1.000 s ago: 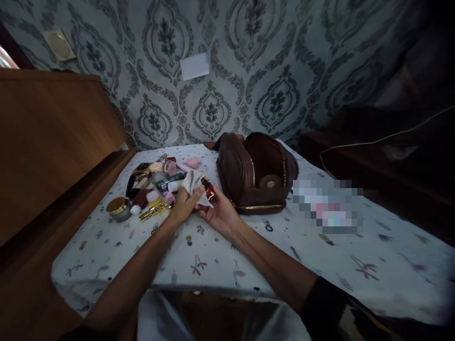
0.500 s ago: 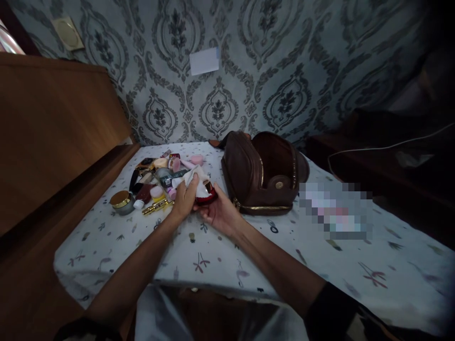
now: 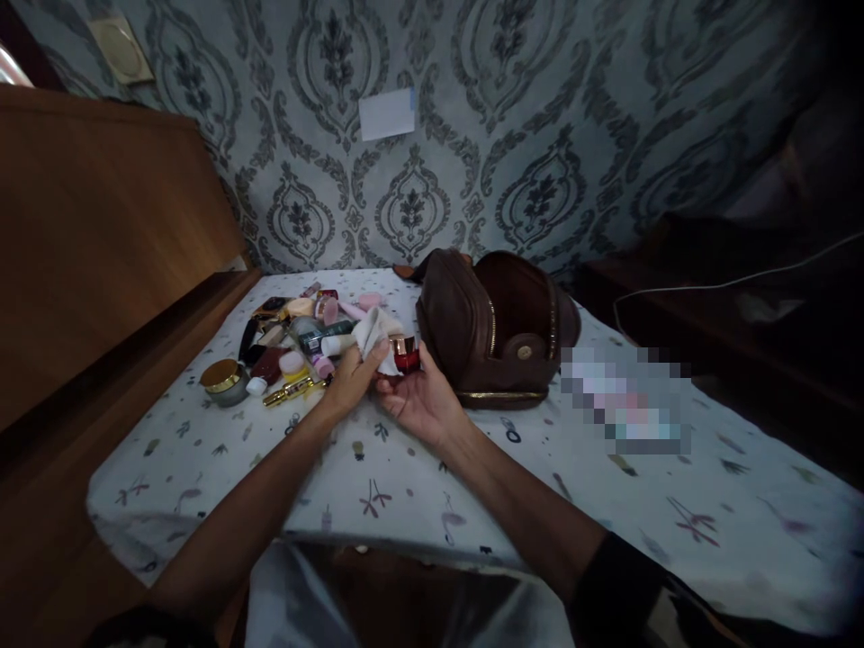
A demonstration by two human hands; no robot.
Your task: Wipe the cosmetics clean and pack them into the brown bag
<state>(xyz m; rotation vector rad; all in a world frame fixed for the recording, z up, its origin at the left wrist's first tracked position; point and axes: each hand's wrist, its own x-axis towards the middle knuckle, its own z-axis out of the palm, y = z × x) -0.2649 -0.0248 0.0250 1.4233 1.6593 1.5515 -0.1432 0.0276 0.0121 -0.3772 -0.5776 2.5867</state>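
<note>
A small red jar with a shiny gold-coloured lid (image 3: 406, 356) is held upright in the fingers of my right hand (image 3: 427, 401). My left hand (image 3: 352, 378) pinches a white cloth or tissue (image 3: 378, 335) and presses it to the jar's left side. Just left of my hands lies a pile of cosmetics, with a gold tube (image 3: 288, 391), a pink-capped item (image 3: 292, 364) and a gold-lidded glass jar (image 3: 226, 382). To the right of the red jar sits a brown leather bag (image 3: 459, 333), its top unzipped and gaping.
A table (image 3: 405, 486) with a patterned white cover lies under everything. A wooden panel (image 3: 108, 243) rises at the left, and patterned wallpaper stands behind. A blurred-out item (image 3: 627, 400) lies right of the bag. A white cable (image 3: 729, 286) runs over dark furniture at the right.
The red jar has turned from tilted to upright in my right hand, and its side now shows more. The cloth has shifted to the jar's left side. The view has moved slightly.
</note>
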